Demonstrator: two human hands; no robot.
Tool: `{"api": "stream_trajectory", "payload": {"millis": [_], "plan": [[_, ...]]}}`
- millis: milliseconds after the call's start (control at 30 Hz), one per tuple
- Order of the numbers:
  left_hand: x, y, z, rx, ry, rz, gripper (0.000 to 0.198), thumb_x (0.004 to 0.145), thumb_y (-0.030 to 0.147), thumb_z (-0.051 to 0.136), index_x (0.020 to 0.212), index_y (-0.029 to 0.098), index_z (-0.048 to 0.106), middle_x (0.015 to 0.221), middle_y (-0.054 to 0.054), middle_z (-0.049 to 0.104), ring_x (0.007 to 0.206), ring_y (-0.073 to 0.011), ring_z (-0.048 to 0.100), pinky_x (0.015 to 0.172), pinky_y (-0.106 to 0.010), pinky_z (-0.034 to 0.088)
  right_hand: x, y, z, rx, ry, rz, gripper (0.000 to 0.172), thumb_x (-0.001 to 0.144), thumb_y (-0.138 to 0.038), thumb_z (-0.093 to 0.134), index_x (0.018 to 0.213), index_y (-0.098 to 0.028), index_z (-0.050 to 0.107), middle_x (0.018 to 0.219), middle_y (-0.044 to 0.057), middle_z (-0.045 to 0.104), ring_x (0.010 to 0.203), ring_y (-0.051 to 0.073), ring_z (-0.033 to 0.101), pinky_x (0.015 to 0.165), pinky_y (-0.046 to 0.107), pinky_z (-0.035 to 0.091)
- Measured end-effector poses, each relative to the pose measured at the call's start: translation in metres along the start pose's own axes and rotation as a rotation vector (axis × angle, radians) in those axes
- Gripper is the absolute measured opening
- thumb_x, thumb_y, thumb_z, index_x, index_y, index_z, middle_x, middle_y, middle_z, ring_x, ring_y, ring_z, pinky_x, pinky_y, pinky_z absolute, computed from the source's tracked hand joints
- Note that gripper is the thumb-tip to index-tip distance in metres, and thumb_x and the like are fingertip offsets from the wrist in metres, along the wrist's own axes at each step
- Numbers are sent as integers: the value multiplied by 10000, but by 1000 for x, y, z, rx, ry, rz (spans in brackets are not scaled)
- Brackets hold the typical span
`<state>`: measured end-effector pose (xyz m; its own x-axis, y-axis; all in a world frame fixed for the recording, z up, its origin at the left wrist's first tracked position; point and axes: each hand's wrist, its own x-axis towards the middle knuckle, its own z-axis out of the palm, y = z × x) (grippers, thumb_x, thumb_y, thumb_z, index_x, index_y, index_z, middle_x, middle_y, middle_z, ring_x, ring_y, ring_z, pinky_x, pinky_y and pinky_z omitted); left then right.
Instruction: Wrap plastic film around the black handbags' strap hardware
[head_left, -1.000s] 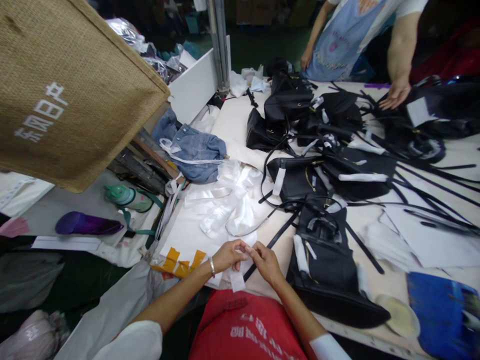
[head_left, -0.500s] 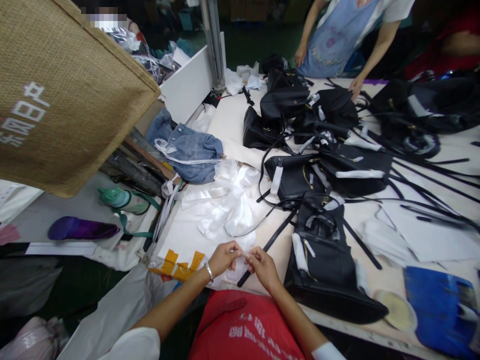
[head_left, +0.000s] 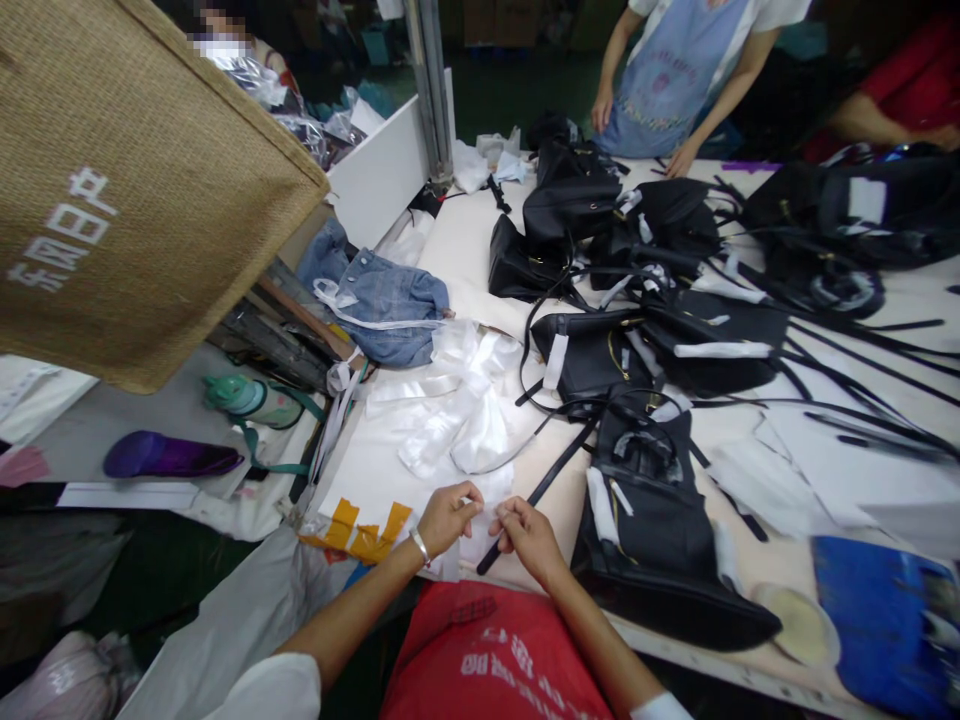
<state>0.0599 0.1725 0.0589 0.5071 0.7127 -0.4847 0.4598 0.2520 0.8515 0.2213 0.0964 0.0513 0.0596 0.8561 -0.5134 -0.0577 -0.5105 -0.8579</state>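
Observation:
My left hand (head_left: 450,515), with a silver bracelet at the wrist, is closed in a pinch at the table's front edge. Close to its right, my right hand (head_left: 529,532) pinches too, a small gap between them. A thin translucent white sheet (head_left: 474,548) hangs at their fingertips; whether it is plastic or paper I cannot tell. Just beyond lies a heap of glossy white film (head_left: 480,430). A black strap (head_left: 551,487) runs past my right hand from a black handbag (head_left: 660,560) with white wrapping on its hardware.
Several more black bags (head_left: 592,350) cover the table's middle and far side. A folded denim garment (head_left: 394,305) lies at left, below a hanging burlap sheet (head_left: 165,220). At right are white papers (head_left: 810,450), a round tub (head_left: 799,625) and a blue item (head_left: 877,610). A co-worker (head_left: 675,80) stands opposite.
My hands have moved slightly apart, the sheet still at their fingertips. Across the table, the co-worker's hand has shifted to the left along the bags.

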Motion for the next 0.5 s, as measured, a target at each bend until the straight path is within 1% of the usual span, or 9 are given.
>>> {"api": "stream_trajectory", "payload": {"millis": [100,167,200,267,333,400,500], "plan": [[-2,4,-1,88,25,68,151,805,295,515,827,180,611,502,50,525,457,-104,521,490,-207,368,-2,-9,-2,-300,23,-58,274,876,-424,398,774,-209,533,642,-5,650,478,129,564,528,243,417],[-3,7,0,145,53,137,130,805,262,508,787,184,609,601,38,557,485,-89,530,536,-214,388,-3,-12,-3,-527,80,-113,240,878,-381,407,783,-213,549,636,1,646,528,142,584,576,248,401],[-3,9,0,164,67,165,129,805,253,505,765,183,606,658,31,571,494,-81,531,554,-217,393,-4,-12,-3,-606,111,-133,225,880,-366,408,798,-215,554,647,7,649,560,150,593,590,250,392],[-3,9,0,169,80,183,130,802,252,509,744,179,599,711,23,581,505,-75,533,563,-217,395,-5,-7,-5,-679,158,-136,216,890,-348,391,842,-219,557,679,19,658,609,164,608,597,252,382],[-3,6,-1,131,74,137,118,795,264,520,767,179,597,650,28,572,498,-84,528,536,-211,384,-6,4,-9,-725,181,-89,232,904,-338,358,875,-217,554,704,34,666,634,176,619,604,258,386],[-2,1,-3,74,65,62,116,789,277,528,790,179,591,567,38,557,471,-92,510,494,-203,366,-5,17,-13,-831,186,-6,261,907,-357,353,874,-199,558,737,71,676,680,203,636,625,278,397],[-2,-7,-5,-9,73,-14,127,785,294,531,800,178,580,523,38,563,442,-95,488,455,-194,354,-2,36,-15,-999,134,141,338,872,-465,419,858,-165,575,805,145,684,777,273,652,643,321,414]]}}
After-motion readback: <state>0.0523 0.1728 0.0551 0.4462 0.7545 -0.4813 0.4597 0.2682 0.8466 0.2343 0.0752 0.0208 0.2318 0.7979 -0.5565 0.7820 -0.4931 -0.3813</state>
